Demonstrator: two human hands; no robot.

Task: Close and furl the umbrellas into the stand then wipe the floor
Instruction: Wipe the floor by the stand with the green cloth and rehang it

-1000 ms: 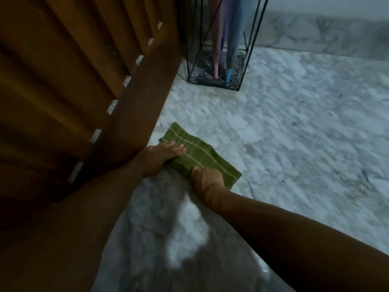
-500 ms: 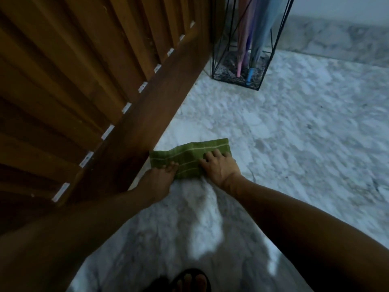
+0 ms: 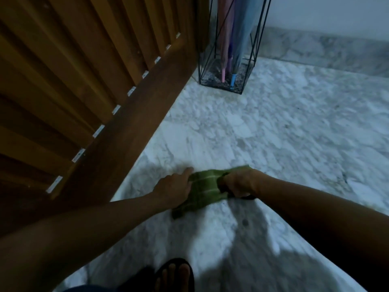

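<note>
A green checked cloth (image 3: 205,187) hangs bunched between my hands just above the marble floor (image 3: 284,144). My left hand (image 3: 174,186) holds its left end, index finger stretched forward. My right hand (image 3: 237,182) grips the right end with curled fingers. At the back stands a black wire umbrella stand (image 3: 229,45) against the wall. Inside it, tips down, are furled umbrellas: a pink one (image 3: 225,49) and a blue one (image 3: 242,43).
A slatted wooden door (image 3: 84,81) fills the left side, its bottom rail running diagonally along the floor. My foot in a dark sandal (image 3: 174,275) is at the bottom edge. A marble skirting (image 3: 328,49) lines the far wall.
The cloth came off its flat spot by the door and moved right, now gathered up between both hands. My right hand changed from pressing flat to gripping. The view pulled back.
</note>
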